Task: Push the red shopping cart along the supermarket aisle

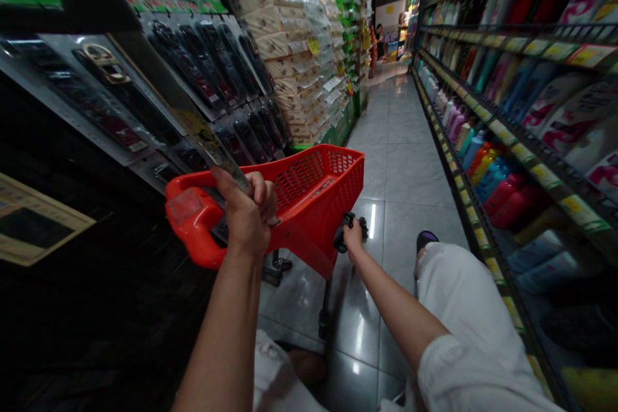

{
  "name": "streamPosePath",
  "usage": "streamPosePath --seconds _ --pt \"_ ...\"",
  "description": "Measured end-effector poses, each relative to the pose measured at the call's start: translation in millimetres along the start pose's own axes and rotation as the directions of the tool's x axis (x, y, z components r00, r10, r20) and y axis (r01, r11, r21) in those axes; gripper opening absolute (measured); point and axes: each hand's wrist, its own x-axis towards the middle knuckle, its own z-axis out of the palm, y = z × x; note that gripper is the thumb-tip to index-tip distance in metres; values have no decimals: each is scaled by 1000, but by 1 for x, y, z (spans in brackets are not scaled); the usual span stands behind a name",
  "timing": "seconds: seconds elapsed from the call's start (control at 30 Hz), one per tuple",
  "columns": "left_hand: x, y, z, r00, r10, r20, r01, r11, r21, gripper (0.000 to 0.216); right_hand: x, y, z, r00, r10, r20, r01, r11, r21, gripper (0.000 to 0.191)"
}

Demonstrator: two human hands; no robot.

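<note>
A red plastic shopping cart (pixel 318 196) is tipped over sideways in a shop aisle. My left hand (pixel 246 209) is closed round a flat printed packet (pixel 212 141), just above the cart's red handle (pixel 193 222). My right hand (pixel 353 237) reaches down to the cart's underside and is closed on one of its black wheels (pixel 348 226). My knee in white trousers (pixel 458 296) and a dark shoe (pixel 425 239) show at the lower right.
The left wall carries hanging black packaged goods (pixel 203 64) and stacked beige packs (pixel 284 32). Shelves of coloured bottles (pixel 487 167) run along the right. A glossy tiled floor (pixel 400 141) leads down the aisle, where a person (pixel 379 35) stands far off.
</note>
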Motion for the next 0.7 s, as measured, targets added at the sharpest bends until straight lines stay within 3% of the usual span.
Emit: streamPosePath --seconds 0.07,0.17,0.27,0.33,0.43,0.53,0.6,0.7 --pt "1 0 1 1000 14 13 -14 1000 0 70 3 -21 4 998 -51 -35 52 998 27 51" --pt "2 -1 1 999 28 23 -27 1000 -7 69 -5 -52 5 963 -261 -60 264 963 49 49" --pt "3 -2 1 1000 21 23 -21 1000 -14 69 -29 -49 -1 919 -395 -10 395 918 34 43" --pt "3 -3 1 1000 16 22 -16 1000 -17 69 -47 -27 -6 939 -343 13 343 939 1 41" --pt "5 -5 1 1000 17 19 -17 1000 -19 69 -63 9 -10 991 -127 51 129 990 -54 41" --pt "7 -6 1 1000 17 18 -17 1000 -19 69 -65 11 -4 998 -7 65 9 999 -31 38" --pt "8 -6 2 1000 19 19 -19 1000 -20 70 -63 -8 1 998 -61 29 60 998 31 39" --pt "10 -7 3 1000 23 15 -23 999 -24 70 -66 -41 5 963 -269 4 267 958 109 40"
